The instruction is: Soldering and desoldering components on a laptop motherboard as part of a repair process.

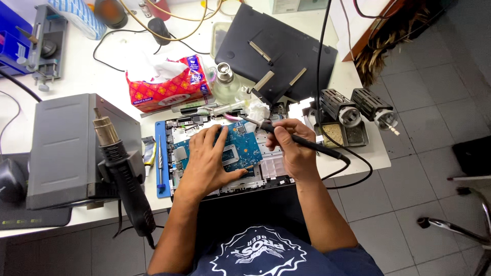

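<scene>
An opened laptop base lies on the white table with a blue circuit board exposed inside it. My left hand rests flat on the board, fingers spread, holding nothing. In my right hand is a black soldering iron, gripped like a pen. Its tip points left toward the board's upper edge, near a pink wire. The iron's black cable trails off to the right.
A grey rework station with a hot-air handle stands at left. A tissue pack, a glass bottle and a dark laptop cover lie behind. Two iron stands sit at right. A blue mat holds small tools.
</scene>
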